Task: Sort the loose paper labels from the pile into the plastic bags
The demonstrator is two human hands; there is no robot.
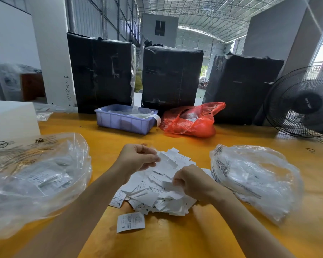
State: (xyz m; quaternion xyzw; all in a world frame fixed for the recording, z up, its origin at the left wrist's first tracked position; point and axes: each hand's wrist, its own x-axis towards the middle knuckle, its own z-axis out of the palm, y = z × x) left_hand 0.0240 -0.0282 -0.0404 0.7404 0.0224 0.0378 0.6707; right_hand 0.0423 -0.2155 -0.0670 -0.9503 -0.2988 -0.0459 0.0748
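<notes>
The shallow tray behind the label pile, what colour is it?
Pale purple-blue tray, seen clearly in the head view.

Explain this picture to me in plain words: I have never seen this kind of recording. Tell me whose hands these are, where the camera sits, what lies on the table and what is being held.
There is no machine here: a person works with bare hands, and the single camera sits on their head, looking forward and down. On the orange table lies a pile of paper labels, with a clear plastic bag on each side: the left bag and the right bag. The left hand pinches some labels above the pile; the right hand grips labels in the pile. One loose label marked S lies nearer the camera. Behind stand a purple tray, a red bag, black wrapped bales and a fan.
</notes>
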